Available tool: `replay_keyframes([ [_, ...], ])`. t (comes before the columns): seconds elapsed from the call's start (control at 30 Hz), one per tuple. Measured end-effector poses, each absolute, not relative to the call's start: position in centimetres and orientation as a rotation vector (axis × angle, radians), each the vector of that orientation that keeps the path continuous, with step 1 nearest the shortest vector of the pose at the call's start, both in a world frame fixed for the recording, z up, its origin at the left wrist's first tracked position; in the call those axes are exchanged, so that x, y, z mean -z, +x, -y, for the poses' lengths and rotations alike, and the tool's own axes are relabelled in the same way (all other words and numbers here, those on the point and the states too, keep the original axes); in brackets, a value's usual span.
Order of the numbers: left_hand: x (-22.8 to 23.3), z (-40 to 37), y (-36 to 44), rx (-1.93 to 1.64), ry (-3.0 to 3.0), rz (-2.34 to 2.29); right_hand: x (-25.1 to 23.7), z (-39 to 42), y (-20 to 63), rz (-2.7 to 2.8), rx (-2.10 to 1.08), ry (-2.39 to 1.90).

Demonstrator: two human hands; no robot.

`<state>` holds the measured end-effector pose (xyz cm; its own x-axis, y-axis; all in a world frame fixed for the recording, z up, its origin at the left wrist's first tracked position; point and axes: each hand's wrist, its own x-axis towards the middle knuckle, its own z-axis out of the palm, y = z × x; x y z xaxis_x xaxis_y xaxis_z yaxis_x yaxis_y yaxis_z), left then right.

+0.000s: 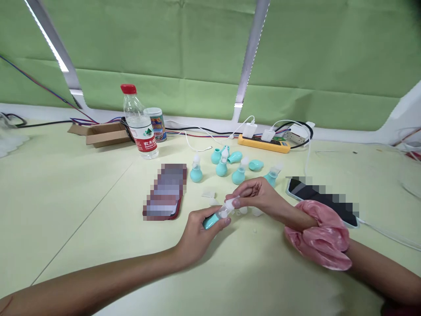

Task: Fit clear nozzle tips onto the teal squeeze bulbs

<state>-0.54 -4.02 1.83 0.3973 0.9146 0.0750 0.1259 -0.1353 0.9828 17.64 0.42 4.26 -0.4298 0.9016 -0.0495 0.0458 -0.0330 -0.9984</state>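
Where the pale green table [66,210] meets the green backdrop, a flat cardboard box [100,134] lies at far left, then a red-capped water bottle [140,125] upright with a printed can [157,123] just behind it. A phone in a dark red case [166,192] lies flat nearer the body. Left hand [197,232] is closed around the teal bulb of a small squeeze dropper [214,218], held just above the table. Right hand [255,195], fingers pinched, grips that dropper's clear tip. Behind both, a group of teal bulb droppers [230,164]. Yellow power strip [265,142] further back. Pink scrunchie [320,237] on right wrist; second phone [324,199] beside it.
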Motion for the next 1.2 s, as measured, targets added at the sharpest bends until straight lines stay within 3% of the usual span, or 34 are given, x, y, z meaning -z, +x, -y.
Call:
replay_keyframes([
  [0.6,-1.4,4.3,-0.9,-1.025,1.772,-0.935,-5.7,1.0,16.3,1.560,-1.466,-1.082],
  [0.83,-1.9,3.5,-1.7,-1.322,1.773,-0.929,-14.2,0.6,16.0,1.817,-0.844,-1.096],
  [0.93,-2.3,3.1,-2.0,-1.362,1.875,-1.046,-15.4,-1.6,15.8,1.852,-0.622,-1.145],
  [1.2,-1.7,1.6,-1.9,-0.729,3.007,-1.290,-9.6,-7.2,14.5,2.130,-0.484,-1.141],
])
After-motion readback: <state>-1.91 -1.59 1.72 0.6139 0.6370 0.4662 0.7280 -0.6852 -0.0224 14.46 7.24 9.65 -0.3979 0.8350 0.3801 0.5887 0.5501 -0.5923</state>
